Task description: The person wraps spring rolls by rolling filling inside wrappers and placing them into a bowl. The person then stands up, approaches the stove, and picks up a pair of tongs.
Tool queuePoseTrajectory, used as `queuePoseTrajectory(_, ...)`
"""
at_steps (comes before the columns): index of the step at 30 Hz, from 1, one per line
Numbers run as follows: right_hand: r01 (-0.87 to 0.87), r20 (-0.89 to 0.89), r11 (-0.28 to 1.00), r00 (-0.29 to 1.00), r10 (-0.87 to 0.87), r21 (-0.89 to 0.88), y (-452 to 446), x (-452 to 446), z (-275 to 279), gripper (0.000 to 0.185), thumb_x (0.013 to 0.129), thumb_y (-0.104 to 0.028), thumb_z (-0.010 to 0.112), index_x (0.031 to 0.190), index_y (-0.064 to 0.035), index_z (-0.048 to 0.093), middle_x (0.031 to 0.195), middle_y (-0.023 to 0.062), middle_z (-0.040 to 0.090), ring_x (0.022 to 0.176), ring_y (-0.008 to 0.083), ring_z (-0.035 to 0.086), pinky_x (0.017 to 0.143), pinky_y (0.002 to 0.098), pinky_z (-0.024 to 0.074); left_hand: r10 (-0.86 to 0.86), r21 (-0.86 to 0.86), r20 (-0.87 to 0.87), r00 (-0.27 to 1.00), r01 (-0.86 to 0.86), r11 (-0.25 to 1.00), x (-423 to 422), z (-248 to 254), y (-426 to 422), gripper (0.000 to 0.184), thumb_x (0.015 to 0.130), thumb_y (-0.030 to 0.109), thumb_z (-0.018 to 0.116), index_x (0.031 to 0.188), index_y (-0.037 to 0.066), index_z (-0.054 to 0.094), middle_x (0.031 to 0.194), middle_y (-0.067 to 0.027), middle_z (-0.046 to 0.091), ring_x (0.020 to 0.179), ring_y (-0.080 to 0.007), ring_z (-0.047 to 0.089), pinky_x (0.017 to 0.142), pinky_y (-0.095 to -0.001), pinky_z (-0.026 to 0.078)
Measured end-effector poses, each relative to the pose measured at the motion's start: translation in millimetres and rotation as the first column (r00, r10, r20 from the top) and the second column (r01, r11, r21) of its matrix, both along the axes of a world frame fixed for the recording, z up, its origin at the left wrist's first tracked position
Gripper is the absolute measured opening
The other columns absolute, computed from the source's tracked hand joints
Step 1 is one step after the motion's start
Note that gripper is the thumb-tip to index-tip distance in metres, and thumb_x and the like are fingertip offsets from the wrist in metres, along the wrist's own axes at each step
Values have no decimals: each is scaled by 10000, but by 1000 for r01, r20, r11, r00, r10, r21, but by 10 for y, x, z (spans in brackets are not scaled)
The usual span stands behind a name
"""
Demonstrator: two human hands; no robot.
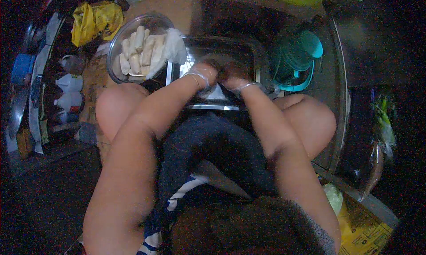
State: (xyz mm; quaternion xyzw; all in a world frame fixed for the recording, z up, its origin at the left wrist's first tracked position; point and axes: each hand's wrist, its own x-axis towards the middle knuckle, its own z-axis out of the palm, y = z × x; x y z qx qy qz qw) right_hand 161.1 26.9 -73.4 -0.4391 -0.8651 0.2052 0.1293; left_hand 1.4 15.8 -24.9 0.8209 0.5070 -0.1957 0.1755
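My left hand, in a clear plastic glove, is over a rectangular metal tray. Close beside it, my right hand is gloved too, and the two nearly meet above the tray. Blur and shadow hide the fingers of both hands and anything between them. To the left of the tray stands a round metal bowl with several pale rolls in it. A crumpled whitish cloth or wrapper lies over the bowl's right edge.
A teal bucket lies tilted right of the tray. Yellow plastic bags are at the upper left, white jugs below them. Bagged green vegetables are at the far right. My knees flank the tray.
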Motion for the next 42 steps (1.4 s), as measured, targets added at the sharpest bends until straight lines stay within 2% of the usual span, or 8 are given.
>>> queuePoseTrajectory(8,60,127,992,991,-46,-111,-21,-26,197,499,772,-373,607,1155,-54,590,1231,176,550,1118,359,525,968,417,423,32,63,51,998,-35,997,-23,-163,2,340,840,166,453,1120,67,619,1131,-186,612,1019,-341,603,913,-429,464)
queuePoseTrajectory(11,87,97,995,992,-82,-57,-36,-1,122,468,767,-367,617,1113,-52,617,1197,186,568,1101,363,534,952,419,435,16,82,29,999,-18,997,17,57,-53,292,809,181,503,997,51,685,1045,-194,643,967,-336,631,848,-424,499)
queuePoseTrajectory(23,70,8,992,998,-69,-103,-63,-27,446,500,755,-384,644,1132,-59,596,1181,183,577,1081,345,547,932,413,445,1,99,60,998,-7,995,3,37,-66,302,817,177,491,1013,48,680,1079,-192,632,995,-337,620,876,-422,486)
queuePoseTrajectory(26,110,81,992,991,-105,-62,-50,-13,171,526,758,-380,647,1171,-63,570,1201,188,563,1102,349,534,941,413,434,-13,114,101,995,1,993,-20,-67,-38,307,776,129,539,1055,57,645,1117,-182,617,1019,-328,602,881,-419,482)
queuePoseTrajectory(29,96,-5,989,995,-97,-108,-104,-5,272,521,770,-370,637,1183,-61,561,1211,190,555,1117,356,522,950,413,425,-37,102,138,990,23,994,-42,-52,-31,308,753,114,559,1042,56,649,1127,-181,613,1025,-335,597,879,-417,483)
queuePoseTrajectory(32,82,77,990,994,-74,-118,-106,-21,413,523,776,-367,640,1193,-64,554,1220,192,549,1120,361,518,953,411,423,-33,86,104,994,24,996,-57,-84,-29,317,739,123,572,1039,56,651,1119,-185,615,1017,-342,598,880,-417,482)
queuePoseTrajectory(38,56,12,988,998,-55,-147,-87,-18,416,490,783,-381,635,1153,-65,584,1169,196,581,1084,352,545,918,413,441,15,1,71,997,-15,1000,-48,-71,-6,325,748,134,568,1053,58,649,1100,-186,623,1006,-343,604,890,-411,481)
queuePoseTrajectory(42,79,30,987,997,-75,-138,-82,-21,264,461,782,-383,627,1109,-58,615,1133,201,599,1044,357,567,895,418,455,-29,74,78,997,23,997,-90,-283,19,279,774,138,532,1004,57,667,1058,-185,637,972,-339,621,860,-422,493)
